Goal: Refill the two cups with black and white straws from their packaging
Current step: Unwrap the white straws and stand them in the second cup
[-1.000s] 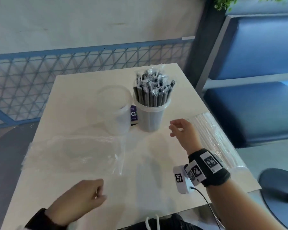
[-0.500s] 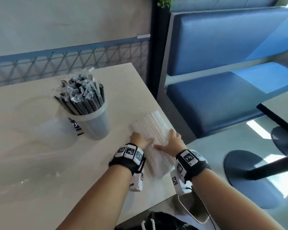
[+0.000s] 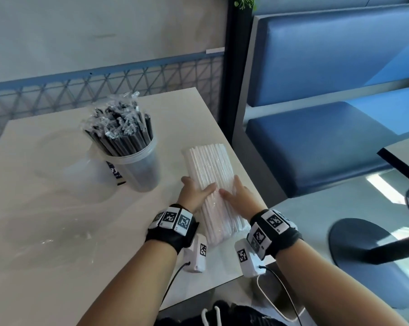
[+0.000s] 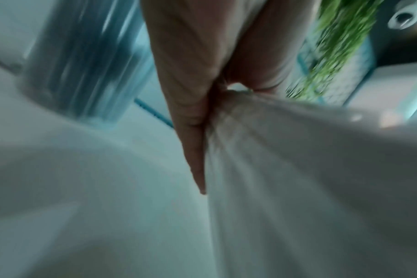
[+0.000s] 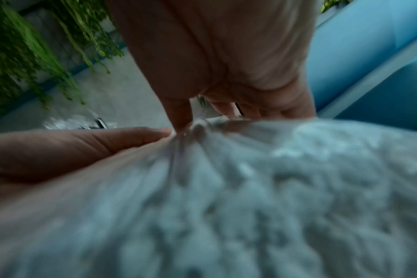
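A long pack of white straws (image 3: 210, 170) in clear film lies on the table (image 3: 57, 267) near its right edge. My left hand (image 3: 195, 196) grips the pack's left side with the thumb laid on top. My right hand (image 3: 237, 196) grips the right side the same way. In the left wrist view the left hand (image 4: 193, 105) lies along the pack (image 4: 310, 178). In the right wrist view the right hand (image 5: 226, 65) has its thumb pressing down on the film (image 5: 226, 188). A clear cup (image 3: 137, 170) packed with wrapped black straws (image 3: 118, 128) stands to the left. An empty clear cup (image 3: 64, 158) stands further left.
An empty clear plastic bag (image 3: 46, 238) lies crumpled on the table's left part. The table's right edge is just past my right hand. Beyond it are a blue bench seat (image 3: 328, 142) and a round table base (image 3: 368, 255) on the floor.
Both hands moved from the table's middle and front to the pack of white straws at the right edge and took hold of it. My view turned right.
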### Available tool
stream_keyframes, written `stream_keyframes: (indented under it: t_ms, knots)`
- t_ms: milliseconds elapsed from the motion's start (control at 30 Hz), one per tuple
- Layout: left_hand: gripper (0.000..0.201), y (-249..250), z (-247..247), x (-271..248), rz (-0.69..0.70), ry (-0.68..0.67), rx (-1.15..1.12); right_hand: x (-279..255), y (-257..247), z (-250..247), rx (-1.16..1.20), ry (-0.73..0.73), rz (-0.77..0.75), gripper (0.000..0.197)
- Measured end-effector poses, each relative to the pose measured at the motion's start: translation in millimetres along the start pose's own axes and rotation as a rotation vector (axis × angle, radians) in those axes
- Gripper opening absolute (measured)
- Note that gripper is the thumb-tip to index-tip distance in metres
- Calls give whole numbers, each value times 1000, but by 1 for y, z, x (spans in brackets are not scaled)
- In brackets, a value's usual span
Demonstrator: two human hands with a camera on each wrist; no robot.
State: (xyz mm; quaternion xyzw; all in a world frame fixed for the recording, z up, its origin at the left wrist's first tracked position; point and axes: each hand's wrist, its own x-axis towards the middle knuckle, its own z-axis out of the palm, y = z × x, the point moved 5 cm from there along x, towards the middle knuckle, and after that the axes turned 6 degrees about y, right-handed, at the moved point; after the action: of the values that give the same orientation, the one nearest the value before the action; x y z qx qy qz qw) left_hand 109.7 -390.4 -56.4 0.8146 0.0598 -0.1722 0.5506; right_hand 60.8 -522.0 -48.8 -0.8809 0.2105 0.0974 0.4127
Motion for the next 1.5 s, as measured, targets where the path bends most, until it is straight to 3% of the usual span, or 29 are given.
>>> stream_keyframes:
  t_ms: [100,233,267,367,467,567,700,767,867,967,1133,1267,1500]
  knots:
    - [50,28,-23,-24,201,74,110,-13,-27,2,195,-11,-63,55]
    - [61,51,-35,-58,463,153,380,-30,-62,14,556,-101,-127,89]
    - [65,52,-35,-66,514,181,504,-32,-69,16,629,-120,-126,80]
    - [75,46,-41,-82,611,243,726,-40,-89,17,773,-157,-179,28]
    - [82,31,-56,-89,619,167,744,-42,-93,23,822,-136,-170,37]
    - [73,17,-84,-83,624,77,518,-39,-95,27,859,-73,-149,32]
    - [87,7,-128,-64,443,110,223,-39,-106,39,884,-102,-159,19]
    - [84,12,-147,-63,348,72,80,-39,-113,48,917,-159,-148,12]
    - [93,10,-174,-64,283,39,-60,-42,-124,63,940,-262,-145,18]
    - [92,0,-199,-67,251,92,-197,-47,-136,80,879,-323,-207,28]
    - [75,-11,-240,-79,269,249,-257,-55,-169,103,790,-291,-414,39]
    - [64,-16,-285,-89,300,388,-257,-62,-206,122,573,-132,-626,38]
    - [56,-39,-346,-88,295,540,-240,-70,-252,156,679,85,-635,48]
